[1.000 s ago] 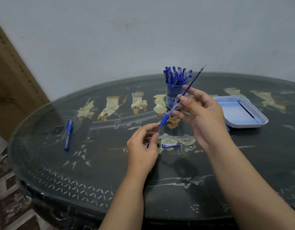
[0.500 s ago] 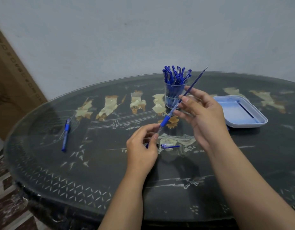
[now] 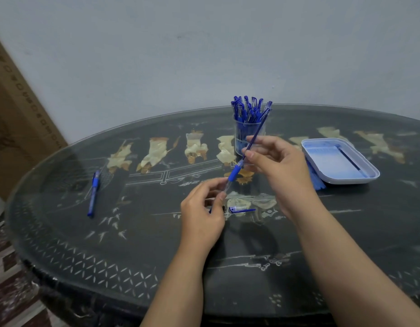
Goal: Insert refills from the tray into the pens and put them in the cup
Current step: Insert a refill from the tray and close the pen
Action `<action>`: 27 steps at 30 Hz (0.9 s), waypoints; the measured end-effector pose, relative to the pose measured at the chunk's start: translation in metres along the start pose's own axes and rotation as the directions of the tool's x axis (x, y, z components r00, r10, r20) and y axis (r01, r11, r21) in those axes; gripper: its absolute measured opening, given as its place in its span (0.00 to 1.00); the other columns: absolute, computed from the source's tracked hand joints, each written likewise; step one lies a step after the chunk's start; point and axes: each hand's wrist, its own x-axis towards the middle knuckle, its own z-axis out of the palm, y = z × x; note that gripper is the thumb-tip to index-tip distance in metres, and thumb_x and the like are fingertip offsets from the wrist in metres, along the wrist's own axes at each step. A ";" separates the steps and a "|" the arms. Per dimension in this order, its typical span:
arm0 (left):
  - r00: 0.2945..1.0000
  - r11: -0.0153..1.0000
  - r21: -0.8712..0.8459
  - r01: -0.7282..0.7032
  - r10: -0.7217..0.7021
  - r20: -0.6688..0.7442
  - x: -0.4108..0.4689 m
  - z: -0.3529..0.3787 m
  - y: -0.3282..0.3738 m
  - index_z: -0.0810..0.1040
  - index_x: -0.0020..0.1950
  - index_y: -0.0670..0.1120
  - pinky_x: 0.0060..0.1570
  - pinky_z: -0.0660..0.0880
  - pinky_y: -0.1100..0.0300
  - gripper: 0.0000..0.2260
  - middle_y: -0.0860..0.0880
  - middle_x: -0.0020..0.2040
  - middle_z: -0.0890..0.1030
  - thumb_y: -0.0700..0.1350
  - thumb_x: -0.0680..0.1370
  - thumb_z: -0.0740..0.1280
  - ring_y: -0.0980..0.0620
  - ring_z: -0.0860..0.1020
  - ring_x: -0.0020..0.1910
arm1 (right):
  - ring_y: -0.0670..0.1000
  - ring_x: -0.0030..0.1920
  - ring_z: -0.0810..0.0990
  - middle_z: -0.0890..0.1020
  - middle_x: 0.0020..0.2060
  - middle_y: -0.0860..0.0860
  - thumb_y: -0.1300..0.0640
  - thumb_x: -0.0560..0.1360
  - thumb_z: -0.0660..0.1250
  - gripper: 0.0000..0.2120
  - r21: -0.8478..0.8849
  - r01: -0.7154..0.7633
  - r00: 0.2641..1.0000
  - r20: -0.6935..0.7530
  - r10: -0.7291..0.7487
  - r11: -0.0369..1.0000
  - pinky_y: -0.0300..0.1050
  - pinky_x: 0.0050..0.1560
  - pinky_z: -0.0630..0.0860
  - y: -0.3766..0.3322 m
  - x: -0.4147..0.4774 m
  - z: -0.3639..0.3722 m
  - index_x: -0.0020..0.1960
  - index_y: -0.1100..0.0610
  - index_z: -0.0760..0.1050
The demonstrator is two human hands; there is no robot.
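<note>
the tabletop [image 3: 157, 244] leaves us bare room along its near edge. the tray [image 3: 350, 181] sits far right, a spare refill [image 3: 348, 159] inside. the fingers [image 3: 252, 154] of our right hand [image 3: 282, 166] pinch the pen [image 3: 235, 172], its refill [image 3: 258, 131] jutting toward the full cup [image 3: 241, 140]; our left hand [image 3: 202, 218] pinches its near tip. a loose pen [image 3: 93, 194] lies left.

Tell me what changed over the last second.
The right hand slid down the thin blue refill, pushing it deeper into the clear pen barrel, so less sticks out. The left hand still pinches the barrel's lower end. The clear plastic cup of pens, pale blue tray and loose blue pen stayed put.
</note>
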 end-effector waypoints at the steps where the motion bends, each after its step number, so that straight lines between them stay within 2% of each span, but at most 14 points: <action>1: 1.000 1.000 -0.008 0.012 -0.012 -0.003 0.000 0.000 0.000 0.81 0.53 0.53 0.44 0.72 0.74 0.19 0.54 0.47 0.83 0.29 0.75 0.67 0.61 0.80 0.44 | 0.54 0.46 0.84 0.85 0.44 0.57 0.67 0.74 0.70 0.09 -0.024 -0.004 1.000 0.016 0.005 1.000 0.44 0.45 0.81 0.001 -0.001 0.002 0.51 0.55 0.81; 5: 0.998 0.996 -0.062 0.065 -0.065 -0.006 0.001 -0.001 0.001 0.81 0.54 0.51 0.44 0.73 0.73 0.17 0.52 0.48 0.84 0.30 0.76 0.67 0.61 0.81 0.43 | 0.55 0.46 0.85 0.86 0.42 0.53 0.62 0.75 0.71 0.05 -0.145 0.006 0.996 0.093 0.007 0.989 0.54 0.52 0.82 0.007 -0.003 0.005 0.47 0.52 0.83; 9: 0.997 0.993 -0.094 0.073 -0.075 -0.017 0.001 -0.002 0.002 0.80 0.54 0.53 0.45 0.74 0.71 0.17 0.51 0.48 0.84 0.31 0.77 0.66 0.59 0.82 0.44 | 0.54 0.46 0.84 0.86 0.42 0.52 0.59 0.75 0.72 0.06 -0.227 0.032 0.991 0.131 -0.002 0.973 0.54 0.52 0.82 0.009 -0.003 0.007 0.46 0.49 0.83; 12: 0.992 0.988 -0.118 0.097 -0.105 -0.068 0.001 -0.003 0.001 0.80 0.52 0.56 0.47 0.76 0.69 0.18 0.52 0.48 0.84 0.31 0.77 0.66 0.57 0.83 0.46 | 0.48 0.41 0.83 0.86 0.39 0.50 0.58 0.75 0.72 0.06 -0.240 0.026 0.994 0.106 0.000 0.971 0.49 0.48 0.82 0.013 -0.001 0.004 0.47 0.48 0.83; 14: 0.985 0.981 -0.153 0.117 -0.135 -0.110 0.002 -0.004 -0.001 0.79 0.52 0.56 0.49 0.76 0.67 0.18 0.51 0.48 0.84 0.31 0.77 0.65 0.56 0.83 0.47 | 0.47 0.41 0.82 0.84 0.38 0.48 0.56 0.74 0.73 0.05 -0.430 0.061 0.992 0.130 -0.006 0.901 0.44 0.46 0.80 0.020 0.001 -0.002 0.47 0.47 0.82; 17: 0.976 0.978 -0.164 0.130 -0.156 -0.151 0.004 -0.005 -0.002 0.79 0.52 0.54 0.51 0.76 0.66 0.17 0.51 0.49 0.84 0.31 0.78 0.65 0.56 0.82 0.49 | 0.40 0.40 0.76 0.79 0.41 0.43 0.51 0.70 0.76 0.09 -0.727 0.153 0.949 0.297 0.106 0.669 0.37 0.44 0.70 0.028 0.001 -0.007 0.48 0.43 0.80; 19: 0.968 0.973 -0.185 0.139 -0.173 -0.180 0.005 -0.005 -0.001 0.79 0.52 0.53 0.51 0.76 0.69 0.17 0.51 0.48 0.84 0.30 0.78 0.64 0.57 0.82 0.49 | 0.40 0.44 0.73 0.75 0.44 0.42 0.49 0.68 0.77 0.14 -0.811 0.226 0.899 0.388 0.206 0.539 0.36 0.47 0.68 0.032 -0.001 -0.006 0.52 0.44 0.80; 21: 0.960 0.966 -0.215 0.144 -0.189 -0.205 0.006 -0.005 -0.001 0.78 0.52 0.52 0.50 0.75 0.70 0.17 0.51 0.48 0.84 0.29 0.78 0.63 0.57 0.82 0.48 | 0.44 0.48 0.73 0.73 0.46 0.43 0.48 0.68 0.77 0.17 -0.848 0.272 0.866 0.422 0.269 0.455 0.39 0.51 0.70 0.033 -0.002 -0.006 0.56 0.45 0.80; 24: 0.957 0.961 -0.232 0.149 -0.199 -0.210 0.006 -0.006 -0.001 0.78 0.52 0.51 0.50 0.75 0.70 0.16 0.51 0.48 0.84 0.29 0.78 0.63 0.57 0.82 0.47 | 0.45 0.52 0.72 0.73 0.48 0.43 0.46 0.68 0.76 0.17 -0.839 0.287 0.855 0.442 0.270 0.463 0.43 0.56 0.72 0.035 -0.002 -0.007 0.56 0.44 0.79; 27: 0.960 0.962 -0.225 0.155 -0.200 -0.196 0.006 -0.005 -0.001 0.79 0.52 0.52 0.50 0.75 0.70 0.16 0.50 0.49 0.84 0.30 0.78 0.64 0.58 0.82 0.48 | 0.45 0.50 0.71 0.72 0.44 0.42 0.46 0.69 0.75 0.11 -0.813 0.309 0.866 0.455 0.207 0.493 0.44 0.56 0.72 0.043 -0.004 -0.002 0.51 0.45 0.81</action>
